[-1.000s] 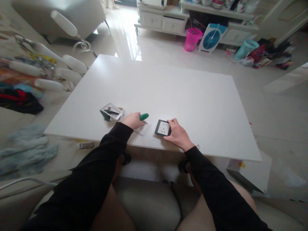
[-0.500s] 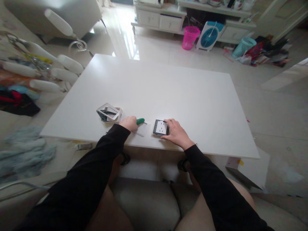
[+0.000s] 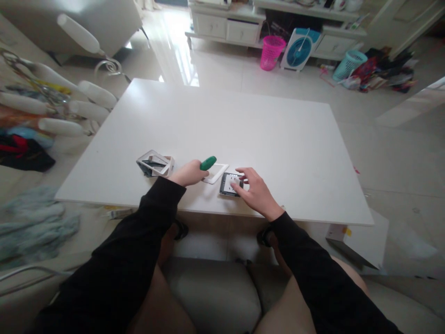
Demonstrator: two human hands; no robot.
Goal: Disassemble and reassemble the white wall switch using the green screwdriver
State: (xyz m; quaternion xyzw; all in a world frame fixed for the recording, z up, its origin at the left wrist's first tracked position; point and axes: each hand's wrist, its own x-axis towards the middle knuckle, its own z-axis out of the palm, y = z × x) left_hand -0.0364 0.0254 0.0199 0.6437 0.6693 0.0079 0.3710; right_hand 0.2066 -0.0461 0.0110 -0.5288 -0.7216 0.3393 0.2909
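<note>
A dark wall socket (image 3: 228,185) with a white face lies near the front edge of the white table (image 3: 222,120). My right hand (image 3: 254,191) rests on it with fingers spread over its top. My left hand (image 3: 188,173) is closed round a screwdriver with a green handle (image 3: 207,163), whose tip points at a white frame plate (image 3: 215,172) lying just left of the socket. A small pile of socket parts and frames (image 3: 155,163) sits to the left of my left hand.
A white drying rack with clothes (image 3: 52,106) stands at the left. Blue-grey cloth (image 3: 31,227) lies on the floor at lower left. A pink basket (image 3: 270,52), a fan (image 3: 299,48) and a teal basket (image 3: 345,65) stand far behind the table.
The white frame plate now lies apart from the socket, up and to the left. My left hand has raised the screwdriver handle. My right hand's fingers have spread over the socket.
</note>
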